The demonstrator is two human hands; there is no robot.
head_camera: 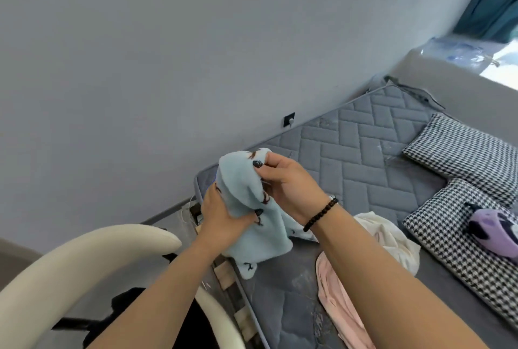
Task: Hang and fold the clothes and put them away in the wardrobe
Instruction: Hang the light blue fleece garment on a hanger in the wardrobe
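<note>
- Cream chair point(84, 259) curves in at the left, beside the bed.
- Left hand point(221, 217) grips the blue garment point(246, 208) low down, thumb clamped across the fleece.
- Right hand point(288, 183) pinches its top edge; garment held up over the mattress point(350, 158) corner.
- Pink cloth point(339, 301) lies further right, then checked pillows point(459, 236).

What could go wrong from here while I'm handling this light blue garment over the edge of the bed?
Both hands, left hand and right hand, grip the light blue garment bunched up, so a fold started now would likely come out crooked. Its lower end hangs at the mattress edge by the exposed wooden slats and could snag or slip into that gap. The pink garment lies close by and might get dragged along.
</note>
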